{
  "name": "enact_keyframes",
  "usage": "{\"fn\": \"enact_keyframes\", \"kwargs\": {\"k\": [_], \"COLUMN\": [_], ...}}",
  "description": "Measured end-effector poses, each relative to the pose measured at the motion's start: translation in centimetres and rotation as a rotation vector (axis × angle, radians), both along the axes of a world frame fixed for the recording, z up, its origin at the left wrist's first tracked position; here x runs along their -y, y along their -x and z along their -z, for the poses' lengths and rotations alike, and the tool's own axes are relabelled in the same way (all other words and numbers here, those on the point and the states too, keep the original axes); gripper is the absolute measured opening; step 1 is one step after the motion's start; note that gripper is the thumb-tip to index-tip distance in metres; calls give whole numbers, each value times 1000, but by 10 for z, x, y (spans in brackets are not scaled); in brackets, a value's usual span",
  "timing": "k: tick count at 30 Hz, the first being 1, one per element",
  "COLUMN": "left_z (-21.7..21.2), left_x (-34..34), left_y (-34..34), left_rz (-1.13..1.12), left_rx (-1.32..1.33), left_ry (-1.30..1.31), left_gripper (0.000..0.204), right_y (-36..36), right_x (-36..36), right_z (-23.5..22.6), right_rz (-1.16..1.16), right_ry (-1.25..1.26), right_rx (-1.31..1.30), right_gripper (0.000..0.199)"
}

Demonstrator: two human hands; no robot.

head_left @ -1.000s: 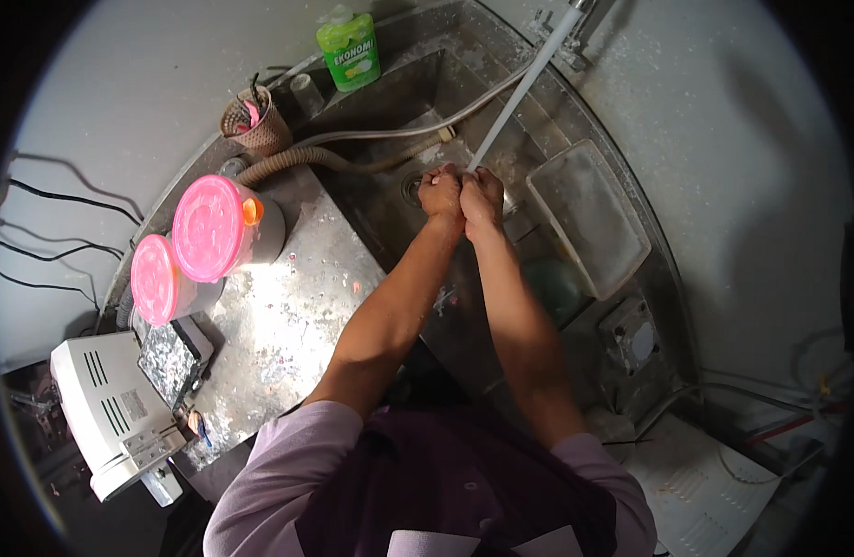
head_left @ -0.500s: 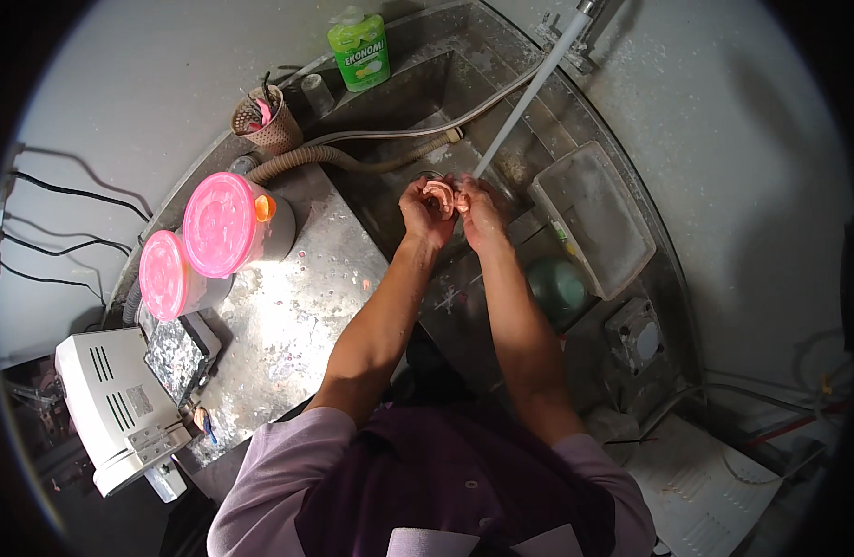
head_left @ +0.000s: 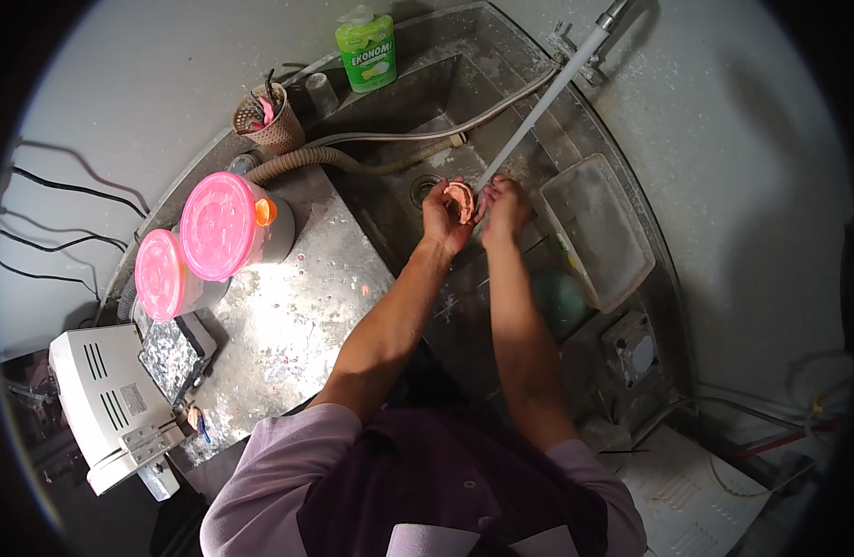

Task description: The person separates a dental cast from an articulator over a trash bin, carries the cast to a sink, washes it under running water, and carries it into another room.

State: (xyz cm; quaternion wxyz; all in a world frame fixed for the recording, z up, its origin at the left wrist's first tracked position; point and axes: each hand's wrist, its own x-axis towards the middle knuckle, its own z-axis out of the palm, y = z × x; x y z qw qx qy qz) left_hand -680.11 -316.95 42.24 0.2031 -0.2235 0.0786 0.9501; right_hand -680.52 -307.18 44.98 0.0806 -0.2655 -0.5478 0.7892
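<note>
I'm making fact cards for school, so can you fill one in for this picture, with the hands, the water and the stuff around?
Left hand: holds a curved pinkish-orange piece
Right hand: close beside the piece; touching or not is unclear
Water: a pale stream reaching down to the hands
Place: over a metal sink
Left side: big tub and smaller tub, both with pink lids
Far edge: green bottle, upright
Right side: clear rectangular tray

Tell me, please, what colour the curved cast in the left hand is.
Salmon pink: the curved cast shows best in the head view.
</note>
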Motion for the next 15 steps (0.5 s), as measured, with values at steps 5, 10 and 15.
{"fn": "enact_keyframes", "kwargs": {"k": [5,10,15], "left_z": [43,75,70], "left_x": [-39,-26,-42], "left_y": [51,82,81], "left_rz": [-7,736,726], "left_rx": [86,-661,-307], "left_ry": [201,1937,1541], "left_gripper": [30,43,21], "right_y": [13,-68,-35], "right_x": [-10,67,26], "right_z": [-37,-97,-38], "right_rz": [-183,-811,-515], "right_ry": [714,-551,-939], "right_rx": [-55,-717,-841], "right_gripper": [22,12,11]}}
